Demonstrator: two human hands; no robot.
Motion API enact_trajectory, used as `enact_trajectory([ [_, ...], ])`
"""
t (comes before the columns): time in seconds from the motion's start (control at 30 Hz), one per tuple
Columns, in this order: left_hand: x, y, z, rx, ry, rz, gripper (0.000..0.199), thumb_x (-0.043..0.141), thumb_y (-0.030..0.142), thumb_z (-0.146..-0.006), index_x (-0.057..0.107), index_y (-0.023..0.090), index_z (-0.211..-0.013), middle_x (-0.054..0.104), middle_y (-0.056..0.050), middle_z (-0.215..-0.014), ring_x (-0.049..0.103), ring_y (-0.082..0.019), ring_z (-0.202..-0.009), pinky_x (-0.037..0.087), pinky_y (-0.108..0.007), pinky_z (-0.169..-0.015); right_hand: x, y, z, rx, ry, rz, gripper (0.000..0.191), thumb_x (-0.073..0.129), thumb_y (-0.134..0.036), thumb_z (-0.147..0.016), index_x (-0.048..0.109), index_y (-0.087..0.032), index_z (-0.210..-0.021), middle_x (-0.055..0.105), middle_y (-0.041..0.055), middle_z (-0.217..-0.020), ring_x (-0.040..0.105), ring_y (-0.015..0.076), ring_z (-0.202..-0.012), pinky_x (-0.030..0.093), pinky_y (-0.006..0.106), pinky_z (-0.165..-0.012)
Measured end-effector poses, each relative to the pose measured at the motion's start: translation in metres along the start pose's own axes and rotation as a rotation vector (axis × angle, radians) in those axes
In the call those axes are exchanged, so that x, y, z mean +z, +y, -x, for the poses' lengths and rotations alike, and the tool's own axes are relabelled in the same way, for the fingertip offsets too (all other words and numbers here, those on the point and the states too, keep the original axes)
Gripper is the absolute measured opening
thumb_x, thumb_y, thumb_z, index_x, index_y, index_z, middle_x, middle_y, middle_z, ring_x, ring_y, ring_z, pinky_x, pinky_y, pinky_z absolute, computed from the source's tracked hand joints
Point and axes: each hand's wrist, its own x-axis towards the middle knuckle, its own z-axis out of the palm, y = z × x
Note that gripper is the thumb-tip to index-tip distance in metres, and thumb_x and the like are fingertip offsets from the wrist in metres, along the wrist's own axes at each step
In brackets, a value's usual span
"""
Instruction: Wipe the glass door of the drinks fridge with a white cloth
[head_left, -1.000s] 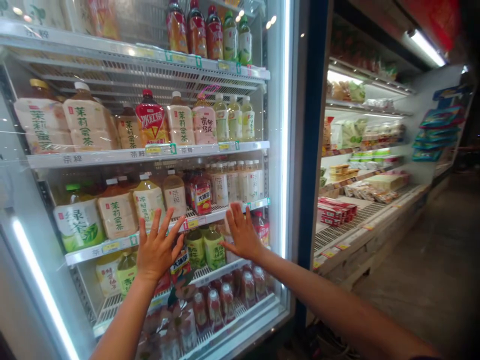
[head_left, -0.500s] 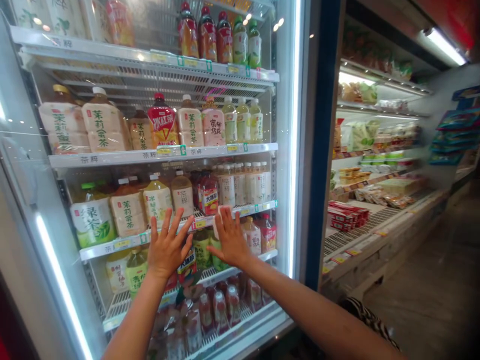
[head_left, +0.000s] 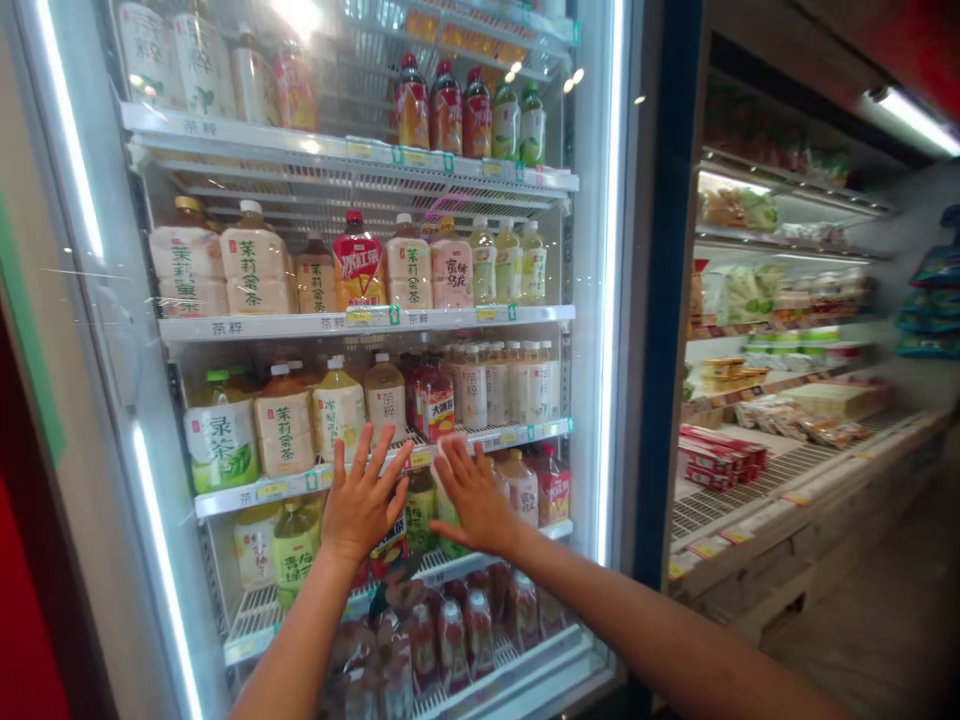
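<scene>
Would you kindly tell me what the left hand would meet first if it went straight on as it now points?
Most likely the glass, whose reflections show before the bottles; the left hand may be touching it, as depth is unclear.

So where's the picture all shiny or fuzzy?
Head view: white glare near the top of the glass door, and a strip light glowing almost white; head view, too: the right hand looks slightly smeared, and the hanging packets at the picture's right edge are blurry.
</scene>
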Motion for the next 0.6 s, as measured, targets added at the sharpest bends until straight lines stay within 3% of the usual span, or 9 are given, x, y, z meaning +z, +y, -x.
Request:
enact_trajectory([
  [0.07,0.001,-0.001,0.000,0.004,0.001,-0.001,0.068,0.060,0.041,-0.094,0.034,0.034,-0.157,0.031,-0.004,-0.165,0.015,-0.028,-0.158,0.001,-0.057,-0.130,0.003,-0.006,0.032,-0.138,-0.100,-0.015,0.099,0.053,-0.063,-0.093,0.008,-0.010,-0.164,0.026,0.0194,-0.167,0.013,0.0351,-0.159,0.022,0.063,-0.124],
  [0.13,0.001,0.000,-0.001,0.005,0.000,0.001,0.067,0.060,0.040,-0.095,0.035,0.033,-0.157,0.031,-0.004,-0.165,0.014,-0.028,-0.158,-0.001,-0.057,-0.130,-0.007,0.002,0.021,-0.170,-0.142,-0.003,0.091,0.053,-0.053,-0.095,0.013,-0.010,-0.164,0.026,0.0170,-0.167,0.014,0.0333,-0.159,0.022,0.062,-0.125],
  [0.3,-0.015,-0.001,-0.002,0.009,-0.052,0.003,0.067,0.059,0.037,-0.095,0.034,0.033,-0.157,0.029,-0.004,-0.166,0.014,-0.026,-0.159,0.002,-0.053,-0.131,-0.051,0.045,-0.114,0.115,0.046,0.077,0.082,0.043,-0.035,-0.099,0.001,-0.008,-0.164,0.003,0.0178,-0.171,-0.003,0.0318,-0.160,0.004,0.064,-0.127],
  [0.37,-0.028,-0.005,-0.001,-0.001,-0.061,-0.011,0.068,0.058,0.038,-0.096,0.032,0.033,-0.158,0.027,-0.005,-0.167,0.013,-0.027,-0.159,0.004,-0.054,-0.131,-0.053,0.045,-0.133,0.155,0.095,0.073,0.085,0.043,-0.042,-0.101,-0.001,-0.007,-0.164,0.000,0.0189,-0.171,-0.007,0.0325,-0.159,0.003,0.065,-0.126],
  [0.43,-0.042,-0.016,-0.003,-0.012,-0.058,-0.027,0.069,0.057,0.040,-0.096,0.031,0.032,-0.159,0.025,-0.006,-0.168,0.012,-0.029,-0.159,0.003,-0.056,-0.130,-0.044,0.031,-0.119,0.020,0.075,0.052,0.093,0.046,-0.057,-0.099,0.004,-0.006,-0.164,0.004,0.0195,-0.171,-0.005,0.0341,-0.159,0.006,0.065,-0.126],
  [0.53,-0.062,-0.044,-0.012,-0.012,-0.044,-0.042,0.070,0.056,0.040,-0.096,0.027,0.035,-0.160,0.025,-0.005,-0.168,0.011,-0.028,-0.159,0.001,-0.058,-0.130,-0.032,0.015,-0.095,-0.347,-0.039,0.049,0.098,0.048,-0.071,-0.093,0.017,-0.010,-0.163,0.017,0.0147,-0.170,0.003,0.0313,-0.160,0.010,0.060,-0.128],
  [0.6,-0.072,-0.064,-0.023,-0.009,-0.026,-0.054,0.072,0.056,0.040,-0.097,0.023,0.036,-0.160,0.023,-0.004,-0.169,0.010,-0.028,-0.159,0.000,-0.059,-0.130,-0.038,0.019,-0.111,-0.433,-0.066,0.085,0.095,0.047,-0.072,-0.094,0.021,-0.011,-0.162,0.020,0.0126,-0.170,0.005,0.0291,-0.160,0.009,0.058,-0.129],
])
